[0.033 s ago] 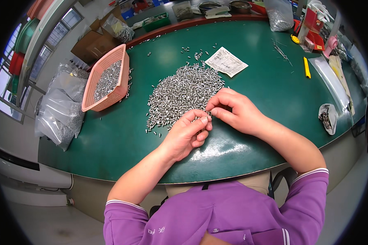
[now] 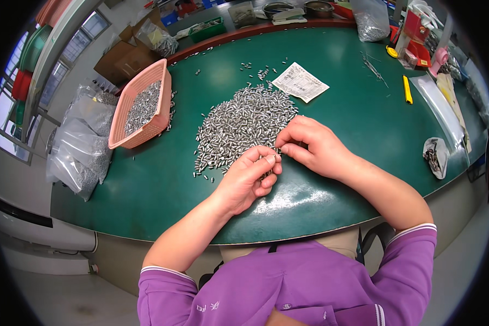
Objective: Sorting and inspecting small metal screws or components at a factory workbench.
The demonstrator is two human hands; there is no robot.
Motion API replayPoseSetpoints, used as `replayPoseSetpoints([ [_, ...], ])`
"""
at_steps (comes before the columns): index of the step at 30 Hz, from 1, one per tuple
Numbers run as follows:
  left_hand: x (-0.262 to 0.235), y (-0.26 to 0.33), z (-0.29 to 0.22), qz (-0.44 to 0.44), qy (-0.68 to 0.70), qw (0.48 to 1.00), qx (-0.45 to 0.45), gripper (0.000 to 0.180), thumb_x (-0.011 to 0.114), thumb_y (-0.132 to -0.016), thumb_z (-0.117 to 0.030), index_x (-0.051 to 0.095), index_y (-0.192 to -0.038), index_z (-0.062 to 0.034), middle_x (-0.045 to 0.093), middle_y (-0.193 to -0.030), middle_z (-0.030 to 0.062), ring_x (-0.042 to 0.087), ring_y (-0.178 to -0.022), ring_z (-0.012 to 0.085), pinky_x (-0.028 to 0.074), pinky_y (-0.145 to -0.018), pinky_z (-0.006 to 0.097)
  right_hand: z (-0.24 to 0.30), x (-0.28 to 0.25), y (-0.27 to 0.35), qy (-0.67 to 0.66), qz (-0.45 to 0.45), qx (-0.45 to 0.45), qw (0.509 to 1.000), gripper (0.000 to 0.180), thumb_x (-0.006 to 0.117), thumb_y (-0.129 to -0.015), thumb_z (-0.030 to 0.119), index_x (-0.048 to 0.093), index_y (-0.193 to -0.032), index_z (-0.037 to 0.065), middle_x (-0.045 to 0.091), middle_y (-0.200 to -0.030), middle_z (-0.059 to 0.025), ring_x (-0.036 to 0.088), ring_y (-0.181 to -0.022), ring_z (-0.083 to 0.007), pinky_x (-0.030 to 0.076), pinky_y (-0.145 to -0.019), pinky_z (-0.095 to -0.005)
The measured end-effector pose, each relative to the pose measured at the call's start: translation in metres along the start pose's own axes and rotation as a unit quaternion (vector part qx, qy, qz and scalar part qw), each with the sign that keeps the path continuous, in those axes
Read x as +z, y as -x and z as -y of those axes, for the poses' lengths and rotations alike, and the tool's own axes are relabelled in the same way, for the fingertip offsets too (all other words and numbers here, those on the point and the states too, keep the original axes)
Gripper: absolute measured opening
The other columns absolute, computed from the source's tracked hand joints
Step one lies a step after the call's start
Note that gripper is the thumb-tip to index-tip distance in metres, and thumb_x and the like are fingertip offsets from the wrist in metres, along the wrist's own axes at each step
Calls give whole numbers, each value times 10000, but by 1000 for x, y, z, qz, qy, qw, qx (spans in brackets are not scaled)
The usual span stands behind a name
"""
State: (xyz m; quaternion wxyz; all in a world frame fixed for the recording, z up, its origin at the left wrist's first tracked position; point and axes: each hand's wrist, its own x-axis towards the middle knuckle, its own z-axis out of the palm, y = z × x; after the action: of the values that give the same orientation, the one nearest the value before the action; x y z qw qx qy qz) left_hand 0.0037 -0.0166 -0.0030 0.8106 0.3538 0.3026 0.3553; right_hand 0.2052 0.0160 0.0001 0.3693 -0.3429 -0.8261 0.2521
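Both hands meet at the near edge of a heap of small metal pins (image 2: 244, 122) spread on a green table (image 2: 163, 190). The left hand (image 2: 247, 182) rests on the tabletop with its fingers curled and its thumb and forefinger pinched together at the tips — it grasps what looks like one or a few of the little pins, though the pieces are too small to count. The right hand (image 2: 312, 146) sits just beside it, knuckles up, fingertips bent down and closed toward the same spot, nearly touching the left fingertips; whether it actually grips a pin I cannot tell.

The heap lies directly beyond the pinch, fanning away from the fingertips, with loose pins scattered to the left of the left hand. Farther left of the grip, past the scatter, stands a pink plastic basket (image 2: 163, 87) partly filled with the same grey pins. Beyond the heap, up and to the right of the right hand, lies a printed paper slip (image 2: 300, 81). Well off to the right — near the table's far rim — lies a yellow utility knife (image 2: 407, 89), and closer along the right edge a crumpled bag (image 2: 436, 155).
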Motion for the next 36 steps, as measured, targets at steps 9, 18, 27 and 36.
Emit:
replayPoseSetpoints([
  [9, 2, 1, -2, -14, -3, 1000, -3, 141, 466, -936, -172, 533, -979, -55, 536, -840, 54, 431, -585, 96, 329, -457, 209, -6, 1, 5, 164, 27, -30, 986, 105, 661, -739, 107, 618, -831, 78, 549, -868, -66, 548, -866, -261, 465, -747, -376],
  [18, 0, 1, 0, -33, 4, 999, 4, 143, 495, -930, -169, 527, -1024, -66, 547, -881, 45, 469, -638, 86, 383, -519, 206, -1, 0, 2, -18, 11, 42, 999, 81, 635, -814, 95, 593, -869, 54, 533, -857, -56, 546, -817, -186, 464, -713, -308],
  [27, -1, 0, 1, -21, 3, 1000, -1, 195, 586, -908, -141, 497, -1074, -87, 531, -869, 29, 461, -633, 56, 357, -487, 177, 12, 2, 2, -183, 38, 66, 980, 127, 640, -830, 102, 601, -939, 51, 527, -917, -50, 583, -827, -131, 504, -728, -271],
  [36, -2, 0, -1, -25, 5, 1000, 5, 131, 495, -939, -186, 524, -1002, -75, 533, -851, 44, 443, -614, 80, 334, -471, 190, -1, 1, 1, -21, -5, -12, 1000, 109, 673, -778, 70, 623, -874, 73, 540, -868, -39, 562, -796, -175, 471, -685, -294],
])
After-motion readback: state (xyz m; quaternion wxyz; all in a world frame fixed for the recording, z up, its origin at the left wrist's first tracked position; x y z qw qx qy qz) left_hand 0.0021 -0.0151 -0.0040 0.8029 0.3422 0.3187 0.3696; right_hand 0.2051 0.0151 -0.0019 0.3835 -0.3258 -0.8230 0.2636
